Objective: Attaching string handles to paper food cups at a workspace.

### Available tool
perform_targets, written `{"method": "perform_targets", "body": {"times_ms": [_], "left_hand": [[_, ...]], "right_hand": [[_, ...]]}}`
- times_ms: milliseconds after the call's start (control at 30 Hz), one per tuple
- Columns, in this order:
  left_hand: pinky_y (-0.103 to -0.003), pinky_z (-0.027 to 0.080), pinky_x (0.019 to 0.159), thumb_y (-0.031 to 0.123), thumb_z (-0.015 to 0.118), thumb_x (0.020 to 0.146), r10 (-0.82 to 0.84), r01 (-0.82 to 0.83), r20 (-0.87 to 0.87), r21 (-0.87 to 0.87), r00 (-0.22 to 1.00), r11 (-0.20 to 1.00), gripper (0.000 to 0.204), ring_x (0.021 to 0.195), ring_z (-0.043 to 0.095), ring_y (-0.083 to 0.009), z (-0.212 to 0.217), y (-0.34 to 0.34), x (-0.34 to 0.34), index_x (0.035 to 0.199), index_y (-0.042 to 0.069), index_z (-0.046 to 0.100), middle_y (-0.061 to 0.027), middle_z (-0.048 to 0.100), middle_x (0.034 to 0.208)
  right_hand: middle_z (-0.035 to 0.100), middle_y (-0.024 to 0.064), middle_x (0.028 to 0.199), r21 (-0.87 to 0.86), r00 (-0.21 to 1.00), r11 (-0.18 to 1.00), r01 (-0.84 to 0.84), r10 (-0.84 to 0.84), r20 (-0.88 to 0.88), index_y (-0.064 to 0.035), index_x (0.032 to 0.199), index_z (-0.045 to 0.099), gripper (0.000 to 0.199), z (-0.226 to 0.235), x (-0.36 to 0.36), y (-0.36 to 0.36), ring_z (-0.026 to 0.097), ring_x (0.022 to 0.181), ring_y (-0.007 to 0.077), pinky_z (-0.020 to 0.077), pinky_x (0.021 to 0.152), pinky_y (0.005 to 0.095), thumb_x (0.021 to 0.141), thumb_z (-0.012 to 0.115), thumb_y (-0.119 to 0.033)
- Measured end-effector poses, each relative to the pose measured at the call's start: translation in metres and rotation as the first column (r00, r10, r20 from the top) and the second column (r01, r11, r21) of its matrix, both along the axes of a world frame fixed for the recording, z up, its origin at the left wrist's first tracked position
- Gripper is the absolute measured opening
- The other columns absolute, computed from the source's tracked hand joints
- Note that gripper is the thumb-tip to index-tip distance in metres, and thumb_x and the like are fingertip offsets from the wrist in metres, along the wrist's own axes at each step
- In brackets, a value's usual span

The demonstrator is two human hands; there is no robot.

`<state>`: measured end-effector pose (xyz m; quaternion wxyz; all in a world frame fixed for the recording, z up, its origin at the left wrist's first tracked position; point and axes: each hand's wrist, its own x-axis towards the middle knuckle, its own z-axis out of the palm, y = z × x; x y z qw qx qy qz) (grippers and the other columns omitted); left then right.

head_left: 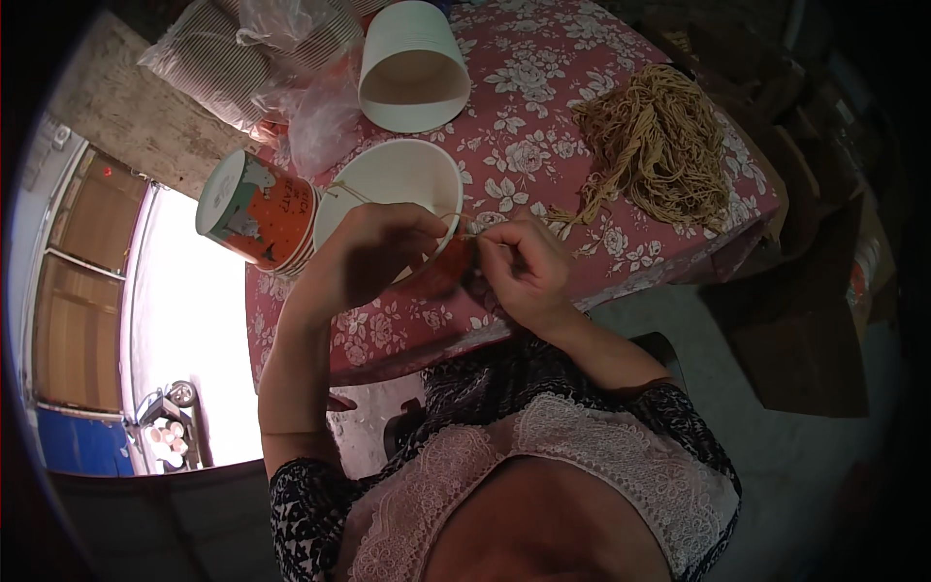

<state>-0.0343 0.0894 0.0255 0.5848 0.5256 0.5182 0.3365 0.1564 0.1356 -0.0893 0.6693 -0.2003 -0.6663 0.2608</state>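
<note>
- The paper cup [427,267] sits between both hands at the table's [601,126] near edge, a thin cord [448,215] across its rim.
- Left hand [373,254] is wrapped round the cup, right hand [524,267] pinches the cord; honestly that cord could slip loose.
- Squeeze too hard and the cup probably crumples.
- The cord bundle [659,145] lies well right of the cup.

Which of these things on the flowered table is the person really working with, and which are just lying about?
In use:
left hand and right hand, both pinching a thin tan string
white paper bowl held under the hands

Lying about:
bundle of tan strings
stack of white bowls on its side
printed bowls
bagged cups
flowered tablecloth
</note>
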Motion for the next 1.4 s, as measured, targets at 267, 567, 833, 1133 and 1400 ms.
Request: {"method": "perform_targets", "body": {"times_ms": [267, 567, 833, 1133, 1400], "left_hand": [[-0.026, 0.048, 0.086, 0.022, 0.054, 0.095, -0.039, 0.046, -0.12, 0.063, 0.992, 0.997, 0.035, 0.099, 0.062, -0.0128, -0.001, 0.0, 0.002, 0.115, -0.005, 0.061, -0.0069, 0.064, 0.109], [-0.023, 0.049, 0.081, 0.016, 0.049, 0.097, -0.081, 0.1, -0.196, 0.091, 0.977, 0.991, 0.032, 0.096, 0.063, -0.0101, 0.002, 0.005, 0.007, 0.118, -0.006, 0.06, -0.0059, 0.066, 0.105], [-0.022, 0.048, 0.08, 0.013, 0.046, 0.098, -0.022, 0.021, -0.022, -0.046, 1.0, 0.999, 0.03, 0.092, 0.062, -0.0099, 0.008, 0.008, 0.012, 0.117, -0.005, 0.061, -0.0045, 0.065, 0.103], [-0.023, 0.047, 0.079, 0.014, 0.048, 0.098, -0.008, 0.012, 0.033, -0.099, 0.999, 0.995, 0.03, 0.092, 0.062, -0.0109, 0.001, 0.009, 0.004, 0.116, -0.005, 0.062, -0.0055, 0.066, 0.104], [-0.024, 0.05, 0.085, 0.0, 0.059, 0.092, -0.13, 0.143, -0.163, 0.069, 0.978, 0.987, 0.023, 0.093, 0.062, -0.0087, 0.002, 0.007, 0.003, 0.114, -0.003, 0.063, -0.0037, 0.067, 0.1]], "right_hand": [[0.047, 0.0059, 0.064, -0.002, 0.999, 0.999, -0.033, 0.033, -0.008, -0.0029, 0.085, 0.061, 0.02, -0.004, -0.004, 0.001, 0.047, 0.054, 0.0198, 0.0349, 0.049, 0.0339, 0.072, 0.067, 0.011], [0.048, 0.0069, 0.065, 0.058, 1.0, 0.998, -0.006, 0.005, 0.015, -0.0025, 0.085, 0.061, 0.02, -0.003, -0.01, 0.003, 0.048, 0.056, 0.0223, 0.0362, 0.051, 0.0351, 0.072, 0.066, 0.012], [0.051, 0.0083, 0.068, 0.079, 0.998, 0.995, -0.059, 0.057, 0.033, -0.0019, 0.086, 0.061, 0.019, 0.001, -0.011, 0.002, 0.051, 0.058, 0.0239, 0.0389, 0.052, 0.0359, 0.072, 0.064, 0.011], [0.055, 0.0096, 0.071, 0.024, 0.995, 0.998, -0.057, 0.055, 0.087, -0.0006, 0.092, 0.065, 0.019, 0.003, -0.006, -0.001, 0.053, 0.059, 0.0241, 0.0403, 0.052, 0.0354, 0.076, 0.07, 0.007], [0.06, 0.0113, 0.073, -0.004, 0.994, 0.998, -0.059, 0.059, 0.092, -0.0001, 0.091, 0.066, 0.017, 0.003, -0.007, -0.003, 0.058, 0.06, 0.0247, 0.0434, 0.053, 0.035, 0.076, 0.07, 0.006]]}}
